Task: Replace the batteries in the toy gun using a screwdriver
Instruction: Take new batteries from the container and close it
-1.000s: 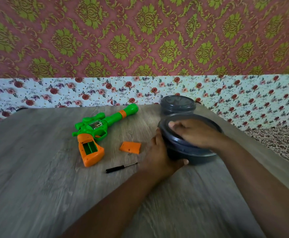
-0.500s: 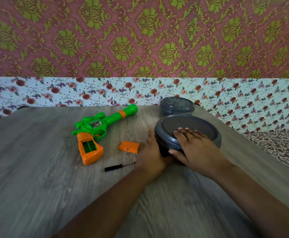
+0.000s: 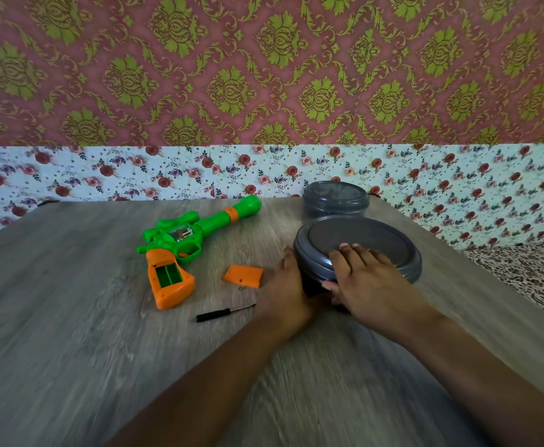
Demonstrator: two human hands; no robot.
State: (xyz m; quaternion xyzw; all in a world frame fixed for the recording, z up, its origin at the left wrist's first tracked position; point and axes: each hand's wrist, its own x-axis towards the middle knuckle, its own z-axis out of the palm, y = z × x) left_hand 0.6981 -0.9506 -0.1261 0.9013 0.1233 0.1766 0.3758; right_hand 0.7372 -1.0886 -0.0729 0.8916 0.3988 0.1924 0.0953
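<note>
The green and orange toy gun (image 3: 183, 243) lies on the wooden table, its battery compartment (image 3: 168, 274) open and facing up. Its orange cover (image 3: 243, 276) lies loose to the right of the grip. A small black screwdriver (image 3: 225, 313) rests in front of the cover. My left hand (image 3: 288, 285) holds the left side of a large grey lidded container (image 3: 377, 240), thumb pointing up, fingers hidden. My right hand (image 3: 367, 279) lies over the near edge of the lid, fingers on top and thumb at the rim.
A smaller grey lidded container (image 3: 335, 198) stands right behind the large one, near the table's far edge. The table (image 3: 70, 317) ends at a floral wall at the back, and patterned fabric (image 3: 528, 272) lies beyond its right edge.
My right hand has drawn back from the far part of the lid to its near edge, with the thumb now at the rim. The left hand stays at the container's side.
</note>
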